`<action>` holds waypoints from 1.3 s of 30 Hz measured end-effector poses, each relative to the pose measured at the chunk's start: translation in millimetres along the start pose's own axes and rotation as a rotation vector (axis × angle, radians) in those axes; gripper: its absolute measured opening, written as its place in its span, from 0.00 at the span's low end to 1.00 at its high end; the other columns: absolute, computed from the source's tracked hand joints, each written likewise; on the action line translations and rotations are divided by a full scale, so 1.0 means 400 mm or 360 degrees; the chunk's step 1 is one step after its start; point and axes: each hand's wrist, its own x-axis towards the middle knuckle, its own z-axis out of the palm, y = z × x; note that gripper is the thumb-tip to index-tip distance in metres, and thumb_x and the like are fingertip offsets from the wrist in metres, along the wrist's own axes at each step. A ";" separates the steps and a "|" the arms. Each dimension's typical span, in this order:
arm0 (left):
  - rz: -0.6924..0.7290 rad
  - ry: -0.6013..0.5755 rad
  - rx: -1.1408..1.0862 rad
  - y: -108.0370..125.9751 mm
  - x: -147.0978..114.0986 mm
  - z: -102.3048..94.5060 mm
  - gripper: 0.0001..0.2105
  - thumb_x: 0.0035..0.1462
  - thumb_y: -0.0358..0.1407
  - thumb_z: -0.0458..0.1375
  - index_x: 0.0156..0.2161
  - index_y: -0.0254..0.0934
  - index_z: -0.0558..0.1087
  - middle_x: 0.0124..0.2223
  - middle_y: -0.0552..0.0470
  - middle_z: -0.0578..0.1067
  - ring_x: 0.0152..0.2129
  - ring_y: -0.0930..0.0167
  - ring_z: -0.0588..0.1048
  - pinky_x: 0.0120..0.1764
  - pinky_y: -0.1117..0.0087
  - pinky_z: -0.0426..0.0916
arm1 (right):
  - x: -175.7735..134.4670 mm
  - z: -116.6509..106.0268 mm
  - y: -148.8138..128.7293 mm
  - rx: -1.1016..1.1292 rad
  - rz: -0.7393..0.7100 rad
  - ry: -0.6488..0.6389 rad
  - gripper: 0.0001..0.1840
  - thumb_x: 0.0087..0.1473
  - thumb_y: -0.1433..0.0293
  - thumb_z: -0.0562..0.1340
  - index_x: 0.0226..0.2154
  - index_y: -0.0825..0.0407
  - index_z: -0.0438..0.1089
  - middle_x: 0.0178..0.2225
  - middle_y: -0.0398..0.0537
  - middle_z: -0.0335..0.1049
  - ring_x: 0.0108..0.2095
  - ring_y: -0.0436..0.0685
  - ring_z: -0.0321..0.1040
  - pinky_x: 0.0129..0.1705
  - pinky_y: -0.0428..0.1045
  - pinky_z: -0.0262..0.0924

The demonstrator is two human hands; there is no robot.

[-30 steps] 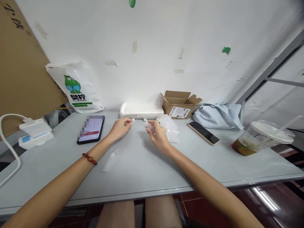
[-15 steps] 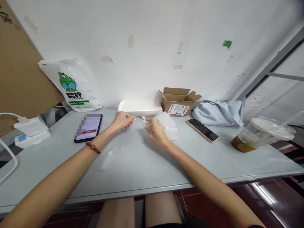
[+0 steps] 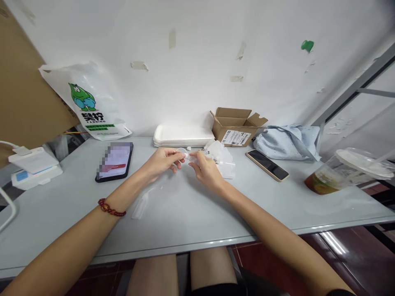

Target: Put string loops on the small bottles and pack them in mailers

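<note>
My left hand (image 3: 165,161) and my right hand (image 3: 207,170) meet over the middle of the desk, both closed in a pinch. Between the fingertips is a small whitish plastic piece (image 3: 186,156), with a thin white cord curving above my left thumb. Fingers cover most of it, so its full shape is hidden. Just beyond my right hand lies a pile of clear plastic pieces (image 3: 226,161) with small white bits. One flat, clear plastic sleeve (image 3: 141,206) with a thin string rests on the desk, nearer me and to the left.
Behind the hands sit a white stack (image 3: 183,135) and an open cardboard box (image 3: 233,127). Phones lie left (image 3: 115,162) and right (image 3: 268,165). A light blue cloth bag (image 3: 285,142), a drink cup (image 3: 327,176), a white plastic bag (image 3: 92,102) and a charger (image 3: 33,160) surround the desk (image 3: 191,218).
My hands have come together, the left moving right until its fingertips meet those of the right. The cord that stretched between them is now mostly hidden. The view has shifted slightly.
</note>
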 end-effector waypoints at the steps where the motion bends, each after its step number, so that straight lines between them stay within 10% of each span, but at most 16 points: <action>1: 0.0012 0.0003 0.0030 0.000 -0.001 -0.001 0.12 0.49 0.42 0.61 0.27 0.32 0.73 0.28 0.51 0.71 0.23 0.74 0.69 0.23 0.73 0.64 | 0.000 -0.001 0.001 -0.0008 -0.0020 0.0002 0.10 0.57 0.74 0.53 0.44 0.53 0.60 0.43 0.56 0.72 0.37 0.57 0.70 0.35 0.49 0.61; 16: 0.0359 -0.0023 0.0474 -0.001 -0.024 -0.004 0.11 0.52 0.41 0.59 0.33 0.34 0.75 0.26 0.54 0.74 0.24 0.73 0.72 0.31 0.72 0.67 | 0.002 -0.012 0.020 0.0439 -0.0058 0.0015 0.12 0.53 0.73 0.56 0.41 0.51 0.57 0.38 0.51 0.72 0.37 0.56 0.71 0.35 0.50 0.62; 39: 0.0135 -0.0144 0.0378 -0.013 -0.018 -0.010 0.18 0.55 0.48 0.54 0.26 0.34 0.71 0.23 0.52 0.73 0.19 0.72 0.72 0.24 0.71 0.68 | -0.002 -0.016 0.006 0.0462 -0.0087 -0.0047 0.12 0.54 0.73 0.53 0.42 0.50 0.55 0.43 0.54 0.68 0.46 0.59 0.68 0.40 0.52 0.62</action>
